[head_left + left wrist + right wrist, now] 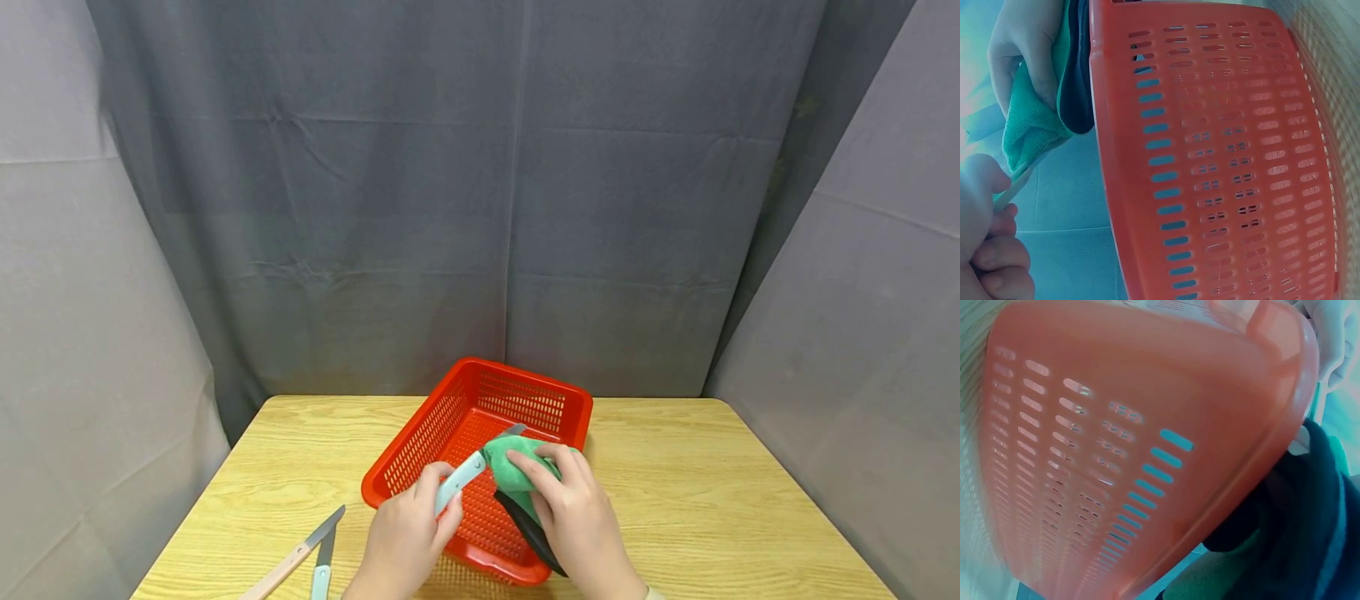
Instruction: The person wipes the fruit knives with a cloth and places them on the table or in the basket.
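In the head view my left hand grips a knife by its pale blue handle, the knife slanting up to the right. The blade runs into a green cloth, and its tip sticks out beyond. My right hand pinches this cloth around the blade. A black part of the cloth hangs below the right hand. Both hands are above the near part of a red plastic basket. The left wrist view shows the cloth meeting the knife handle.
Two more knives lie at the table's front left: one with a light wooden handle, one with a pale blue handle, their blades crossing or close. The basket stands at an angle on the wooden table. Grey curtains surround the table.
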`<state>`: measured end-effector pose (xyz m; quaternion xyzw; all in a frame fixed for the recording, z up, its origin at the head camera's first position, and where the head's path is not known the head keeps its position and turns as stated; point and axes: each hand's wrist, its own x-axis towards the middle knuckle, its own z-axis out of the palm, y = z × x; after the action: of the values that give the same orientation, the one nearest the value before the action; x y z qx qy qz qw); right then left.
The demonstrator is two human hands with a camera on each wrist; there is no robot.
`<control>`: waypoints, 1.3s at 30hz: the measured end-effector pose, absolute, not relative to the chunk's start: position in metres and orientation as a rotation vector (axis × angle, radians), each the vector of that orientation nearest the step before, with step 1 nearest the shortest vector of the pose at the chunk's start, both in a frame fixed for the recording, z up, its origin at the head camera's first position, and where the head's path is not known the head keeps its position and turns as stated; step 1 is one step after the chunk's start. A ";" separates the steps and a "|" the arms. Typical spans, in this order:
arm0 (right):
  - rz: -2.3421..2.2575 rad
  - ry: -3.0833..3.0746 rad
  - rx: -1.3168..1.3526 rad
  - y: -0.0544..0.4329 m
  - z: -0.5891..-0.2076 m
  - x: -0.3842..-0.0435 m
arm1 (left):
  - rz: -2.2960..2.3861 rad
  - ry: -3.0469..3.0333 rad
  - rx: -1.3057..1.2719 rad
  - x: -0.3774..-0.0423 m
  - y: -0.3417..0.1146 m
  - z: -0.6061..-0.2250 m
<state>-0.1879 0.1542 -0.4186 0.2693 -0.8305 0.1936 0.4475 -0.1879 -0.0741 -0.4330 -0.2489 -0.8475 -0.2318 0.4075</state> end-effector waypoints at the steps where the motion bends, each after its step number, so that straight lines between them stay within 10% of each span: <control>1: 0.480 -2.060 0.657 0.154 -0.419 -0.188 | -0.584 -2.137 -0.627 -0.188 -0.074 -0.433; 39: 0.469 -2.039 0.410 0.165 -0.411 -0.192 | -0.629 -2.222 -0.562 -0.183 -0.069 -0.431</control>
<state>-0.1918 0.1649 -0.4111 0.1683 -0.8371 0.1926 0.4835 -0.1827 -0.0693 -0.4310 -0.2193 -0.8674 -0.2456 0.3730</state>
